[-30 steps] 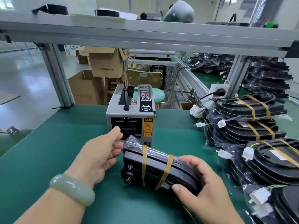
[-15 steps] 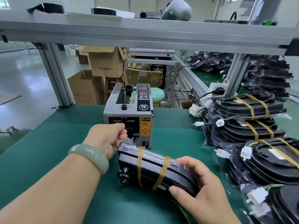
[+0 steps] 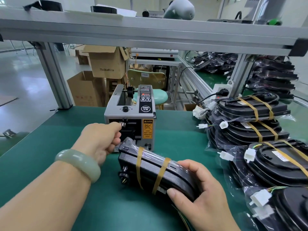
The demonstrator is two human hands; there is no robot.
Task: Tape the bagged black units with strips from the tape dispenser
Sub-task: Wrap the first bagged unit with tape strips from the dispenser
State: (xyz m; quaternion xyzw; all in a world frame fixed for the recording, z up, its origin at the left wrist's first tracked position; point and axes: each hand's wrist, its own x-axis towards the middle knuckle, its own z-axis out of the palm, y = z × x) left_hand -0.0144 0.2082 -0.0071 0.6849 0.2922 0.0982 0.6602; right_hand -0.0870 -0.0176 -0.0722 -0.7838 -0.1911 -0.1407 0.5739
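Note:
A bagged black unit [image 3: 150,170] lies on the green mat [image 3: 41,147] in front of me, with two amber tape bands [image 3: 139,161] wrapped around it. My right hand [image 3: 200,195] grips its right end. The grey tape dispenser [image 3: 146,112] stands just behind the unit. My left hand [image 3: 101,140] is at the dispenser's outlet, its thumb and curled fingers pinched together there. The strip itself is hidden by the fingers.
Stacks of taped bagged black units [image 3: 253,109] with white connectors fill the right side of the mat. An aluminium post [image 3: 53,75] stands at the back left, and a shelf beam [image 3: 150,32] runs overhead. Cardboard boxes [image 3: 106,64] sit beyond the bench.
My left hand left the unit's left end, moved up to the dispenser outlet and closed its fingers there. My right hand kept hold of the unit.

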